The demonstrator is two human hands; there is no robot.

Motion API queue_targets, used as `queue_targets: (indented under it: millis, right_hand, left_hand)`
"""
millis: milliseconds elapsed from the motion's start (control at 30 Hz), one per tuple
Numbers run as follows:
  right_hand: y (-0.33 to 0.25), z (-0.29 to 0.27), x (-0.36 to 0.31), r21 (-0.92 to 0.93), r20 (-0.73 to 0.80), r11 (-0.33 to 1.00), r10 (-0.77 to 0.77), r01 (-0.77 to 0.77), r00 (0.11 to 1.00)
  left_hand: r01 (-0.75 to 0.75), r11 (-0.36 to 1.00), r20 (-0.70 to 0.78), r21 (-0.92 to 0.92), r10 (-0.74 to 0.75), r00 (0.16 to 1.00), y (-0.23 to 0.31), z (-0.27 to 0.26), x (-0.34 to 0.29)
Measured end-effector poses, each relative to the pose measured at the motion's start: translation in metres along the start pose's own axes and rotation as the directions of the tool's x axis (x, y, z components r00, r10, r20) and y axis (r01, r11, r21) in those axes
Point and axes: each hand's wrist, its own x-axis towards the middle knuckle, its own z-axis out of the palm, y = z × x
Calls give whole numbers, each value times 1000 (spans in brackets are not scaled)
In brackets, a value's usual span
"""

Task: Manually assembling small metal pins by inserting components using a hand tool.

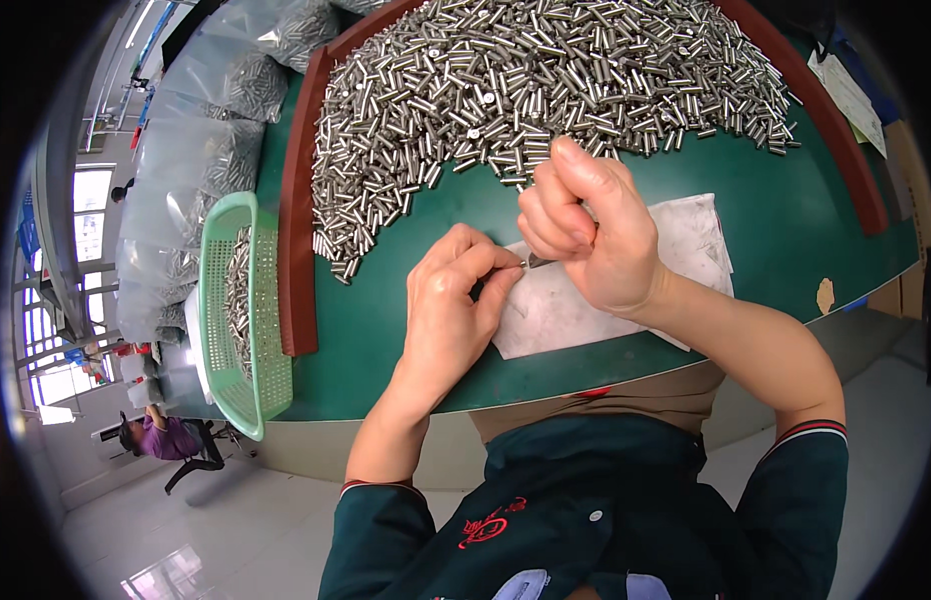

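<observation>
My left hand (448, 305) is closed in a pinch, thumb and forefinger pressed together on a small metal pin (526, 264), of which only a bright tip shows. My right hand (598, 225) is raised just to the right, its fingers curled into the palm and the thumb lying over them. What it holds, if anything, is hidden by the fingers; a dark, narrow bit shows below it beside the pin's tip. Beneath both hands lies a smudged white cloth (556, 320) on the green table (436, 215). A big heap of short metal pins (546, 80) spreads just beyond.
Dark red rails (301, 240) border the heap on the left and right. A green plastic basket (276, 370) with more pins stands outside the left rail. Clear bags of metal parts (231, 160) line the far left. Papers (851, 100) lie at right; a person (171, 440) sits in the background.
</observation>
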Motion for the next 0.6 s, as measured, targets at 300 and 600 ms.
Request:
queue_targets:
  millis: [300, 600]
  right_hand:
    - [3, 0, -1, 4, 31, 1000, -3, 3, 1000]
    - [4, -1, 0, 6, 47, 1000, -28, 28, 999]
  left_hand:
    - [-7, 1000, 0, 9, 7, 1000, -3, 0, -1]
    - [11, 1000, 2, 23, -11, 1000, -2, -1, -1]
